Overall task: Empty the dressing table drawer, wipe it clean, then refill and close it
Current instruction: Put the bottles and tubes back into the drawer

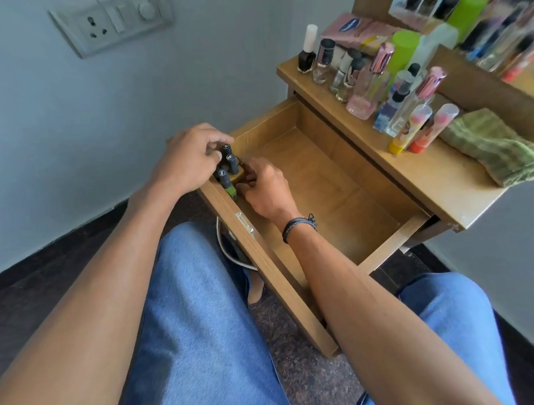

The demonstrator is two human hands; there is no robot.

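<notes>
Drawer [339, 189] is sitting pulled well out from under the worktop [434, 178], above the jeans [198, 321]. Its floor is showing bare wood except at the front-left corner, where three dark bottles [232, 164] are standing upright in a tight cluster, touching each other. A green base is showing on one.

The farthest cap is being pinched from above by the left grip [187, 159], thumb and forefinger curled over it, wrist outside the front panel. Right grip [264, 189] is being held inside the drawer, just beside the cluster on its right, fingers curled toward the bottles. Fingertips are hidden, so whether anything is being gripped there can't be told. A dark wristband [297, 227] is being worn on that wrist.

Worktop is being crowded along its far part:
- nail polish [307, 53] with a white cap at the far end
- clear and pink perfume bottles [364, 97]
- a green-capped can [402, 50]
- two clear tubes [414, 128] with yellow and orange bases, nearest the cloth

Green cloth [493, 147] is lying bunched at the worktop's near end, apart from the drawer. The row is being doubled, blurred, in the mirror [484, 5] behind. A socket plate [111, 20] is mounted on the wall, upper left.
</notes>
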